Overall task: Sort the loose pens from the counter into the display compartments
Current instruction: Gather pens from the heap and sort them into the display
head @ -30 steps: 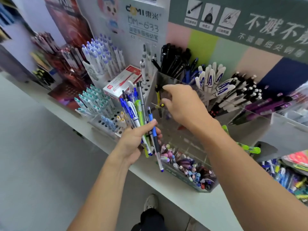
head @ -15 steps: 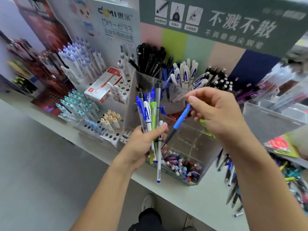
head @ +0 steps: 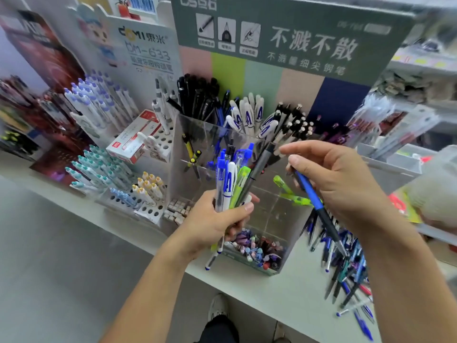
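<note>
My left hand (head: 217, 219) grips a bunch of pens (head: 231, 179), blue, white, green and grey, held upright in front of the clear acrylic display box (head: 272, 219). My right hand (head: 338, 179) holds a blue and black pen (head: 319, 209) slanting down to the right, tip low, while its fingertips touch the top of a grey pen in the bunch. Loose pens (head: 346, 273) lie in a pile on the counter under my right forearm. Behind the box stand display compartments with black pens (head: 197, 97) and white pens marked A (head: 249, 115).
White counter (head: 284, 298) runs across. At left are holed racks of blue-capped pens (head: 99, 102), teal-capped pens (head: 96, 164) and a red and white box (head: 133, 142). Small erasers (head: 257, 251) fill the box's bottom. Green pens (head: 289, 191) lie inside it. My shoe (head: 217, 308) shows below.
My right hand has swung the blue pen from slanting toward the bunch to pointing down right over the loose pile. The view has shifted, bringing the pile into sight. The left hand's bunch stays held.
</note>
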### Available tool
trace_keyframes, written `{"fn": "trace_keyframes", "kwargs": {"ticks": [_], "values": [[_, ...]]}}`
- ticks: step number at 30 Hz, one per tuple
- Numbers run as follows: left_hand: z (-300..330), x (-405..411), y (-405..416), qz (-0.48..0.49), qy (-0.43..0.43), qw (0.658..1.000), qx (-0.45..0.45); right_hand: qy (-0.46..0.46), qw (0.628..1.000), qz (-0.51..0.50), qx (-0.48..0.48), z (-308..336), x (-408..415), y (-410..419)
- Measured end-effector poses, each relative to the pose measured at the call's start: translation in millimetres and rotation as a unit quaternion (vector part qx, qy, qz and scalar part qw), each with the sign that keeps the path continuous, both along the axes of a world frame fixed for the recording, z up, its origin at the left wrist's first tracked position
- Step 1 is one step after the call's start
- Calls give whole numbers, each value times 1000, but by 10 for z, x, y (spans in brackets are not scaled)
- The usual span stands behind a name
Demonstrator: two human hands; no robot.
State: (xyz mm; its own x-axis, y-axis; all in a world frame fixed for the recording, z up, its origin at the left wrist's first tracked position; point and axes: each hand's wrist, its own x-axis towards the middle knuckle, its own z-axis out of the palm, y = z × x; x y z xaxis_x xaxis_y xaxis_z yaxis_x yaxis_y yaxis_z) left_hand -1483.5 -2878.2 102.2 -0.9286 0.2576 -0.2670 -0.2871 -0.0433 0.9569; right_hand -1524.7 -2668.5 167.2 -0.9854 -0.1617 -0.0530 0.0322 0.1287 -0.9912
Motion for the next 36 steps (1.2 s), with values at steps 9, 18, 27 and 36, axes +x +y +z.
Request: {"fn": "trace_keyframes", "kwargs": {"ticks": [9, 18, 27, 36], "values": [[15, -15, 143, -59, 44, 995, -64, -3, 998, 58, -8, 68, 54, 179], [-26, -19, 223, -64, 120, 980, -147, 1, 989, 132, 66, -120, 66, 202], [-144, 50, 244, -79, 2, 996, 47, -15, 998, 25, -53, -245, 11, 67], [-307, 104, 25, -41, -41, 995, 78, 18, 991, -17, -128, -127, 3, 148]]}}
